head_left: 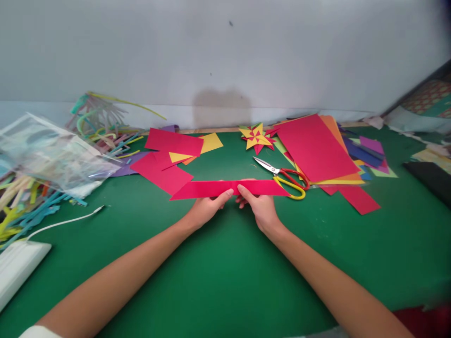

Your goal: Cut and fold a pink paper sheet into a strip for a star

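Note:
A long red paper strip (200, 188) with slanted ends is held level above the green table by both hands. My left hand (209, 204) pinches its lower edge just left of the middle, thumb in front and fingers behind. On the other side of the middle, my right hand (260, 204) grips it the same way, the two thumb tips close together. Just beyond the strip's right end lie scissors (282, 172) with red and yellow handles, blades apart. A folded red and yellow paper star (257, 138) rests behind them.
Red sheets (164, 172) and yellow paper (212, 142) lie back left. A stack topped by a red sheet (317, 150) sits at right. Pipe cleaners (105, 126), a clear plastic bag (52, 152), a white power bank (23, 267) with cable, and a black object (430, 180) flank the table (218, 281).

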The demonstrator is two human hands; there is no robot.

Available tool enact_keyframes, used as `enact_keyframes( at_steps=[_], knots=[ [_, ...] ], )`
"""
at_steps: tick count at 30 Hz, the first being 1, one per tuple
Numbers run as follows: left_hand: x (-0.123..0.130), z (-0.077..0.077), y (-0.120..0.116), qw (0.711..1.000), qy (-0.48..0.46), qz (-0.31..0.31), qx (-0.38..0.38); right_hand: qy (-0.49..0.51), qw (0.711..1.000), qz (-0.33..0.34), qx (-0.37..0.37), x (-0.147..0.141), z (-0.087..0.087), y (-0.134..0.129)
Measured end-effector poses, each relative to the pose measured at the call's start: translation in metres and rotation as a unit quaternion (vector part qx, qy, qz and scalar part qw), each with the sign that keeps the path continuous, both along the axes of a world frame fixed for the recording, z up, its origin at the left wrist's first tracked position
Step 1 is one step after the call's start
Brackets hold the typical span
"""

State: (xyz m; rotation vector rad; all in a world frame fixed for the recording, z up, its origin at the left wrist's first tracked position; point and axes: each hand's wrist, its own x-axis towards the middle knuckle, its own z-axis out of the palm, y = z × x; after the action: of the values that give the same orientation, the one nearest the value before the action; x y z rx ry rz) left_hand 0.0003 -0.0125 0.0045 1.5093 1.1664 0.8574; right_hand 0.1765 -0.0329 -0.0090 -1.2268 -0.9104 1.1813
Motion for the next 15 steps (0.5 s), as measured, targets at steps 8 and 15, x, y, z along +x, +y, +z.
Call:
enact_keyframes(
  at_steps=[8, 15],
  knots=[
    [0.000, -0.002, 0.004, 0.999, -0.050, -0.006, -0.004, 0.050, 0.998, 0.034, -0.028, 0.004, 0.005, -0.001],
    [0.000, -0.004, 0.012, 0.983, -0.160, -0.062, 0.062, 0.197, 0.973, 0.107, -0.052, 0.015, 0.014, 0.002]
  ],
)
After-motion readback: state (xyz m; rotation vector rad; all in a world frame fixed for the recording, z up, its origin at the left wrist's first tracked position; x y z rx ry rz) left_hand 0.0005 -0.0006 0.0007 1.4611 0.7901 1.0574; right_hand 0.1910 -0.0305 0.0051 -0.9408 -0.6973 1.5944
